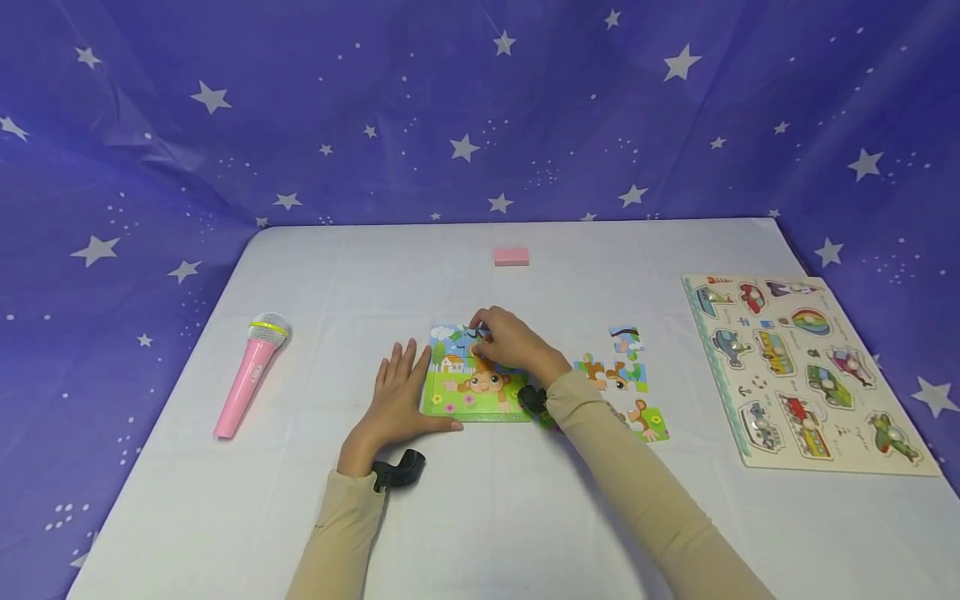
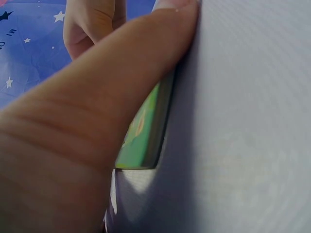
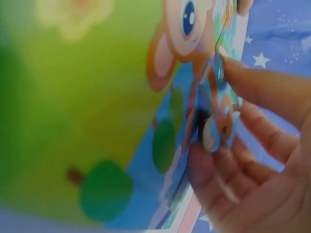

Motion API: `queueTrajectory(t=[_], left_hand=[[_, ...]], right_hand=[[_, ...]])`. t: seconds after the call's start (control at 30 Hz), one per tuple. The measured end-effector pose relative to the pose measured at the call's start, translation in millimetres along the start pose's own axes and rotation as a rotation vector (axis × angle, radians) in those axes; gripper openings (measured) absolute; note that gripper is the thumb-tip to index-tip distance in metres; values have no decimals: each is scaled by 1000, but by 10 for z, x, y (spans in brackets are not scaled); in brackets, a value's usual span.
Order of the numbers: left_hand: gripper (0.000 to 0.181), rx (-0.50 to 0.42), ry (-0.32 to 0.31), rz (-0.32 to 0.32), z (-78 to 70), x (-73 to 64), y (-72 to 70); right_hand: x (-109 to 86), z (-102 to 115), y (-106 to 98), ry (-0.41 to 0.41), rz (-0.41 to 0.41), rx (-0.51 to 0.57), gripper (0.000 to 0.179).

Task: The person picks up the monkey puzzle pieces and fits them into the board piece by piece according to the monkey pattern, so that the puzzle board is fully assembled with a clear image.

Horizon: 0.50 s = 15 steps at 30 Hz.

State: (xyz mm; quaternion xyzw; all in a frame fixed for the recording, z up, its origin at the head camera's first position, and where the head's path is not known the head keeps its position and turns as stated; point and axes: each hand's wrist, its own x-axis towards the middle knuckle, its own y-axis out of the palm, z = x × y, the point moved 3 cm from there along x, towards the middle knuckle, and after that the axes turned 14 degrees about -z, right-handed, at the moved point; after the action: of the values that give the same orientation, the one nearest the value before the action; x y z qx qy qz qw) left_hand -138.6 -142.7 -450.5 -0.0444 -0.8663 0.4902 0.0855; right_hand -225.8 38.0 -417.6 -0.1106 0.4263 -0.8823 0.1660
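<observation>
- Nearby, two beige sleeves [image 1: 341, 525] reached over the white-covered counter [image 1: 465, 533], with a black wrist camera [image 1: 401, 471] at each cuff.
- The left hand [image 1: 397, 398] lay at the left side of the monkey puzzle [image 1: 450, 408], its fingers straight, spread and gripping nothing, the thumb stretched along the puzzle's near edge.
- The monkey puzzle rested flat around the middle of the counter, between the two hands.
- Over its upper part, the right hand [image 1: 517, 342] pinched a puzzle piece [image 3: 227, 116] between thumb and fingers; whether that piece touched the puzzle, I could not tell.
- Just to the right, loose pieces [image 1: 633, 375] lay on the counter, some partly hidden by the right forearm.
- Well to the left lay a pink microphone [image 1: 251, 375], its silver head pointing away from the person.
- Well to the right lay a board with vehicle pictures [image 1: 855, 458].
- Beyond the puzzle sat a small pink block [image 1: 512, 257].
- Farthest back hung a purple-blue cloth [image 1: 420, 108] with white stars.
</observation>
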Motion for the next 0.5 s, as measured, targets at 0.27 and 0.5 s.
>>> queueTrajectory(t=[0.27,0.5], left_hand=[[120,15,2,7,11,0,10],[120,18,5,4,9,2,6]], right_hand=[[-23,2,17,-59,-48,-108,34],[-43,1,14,-65,-70,-92,33]])
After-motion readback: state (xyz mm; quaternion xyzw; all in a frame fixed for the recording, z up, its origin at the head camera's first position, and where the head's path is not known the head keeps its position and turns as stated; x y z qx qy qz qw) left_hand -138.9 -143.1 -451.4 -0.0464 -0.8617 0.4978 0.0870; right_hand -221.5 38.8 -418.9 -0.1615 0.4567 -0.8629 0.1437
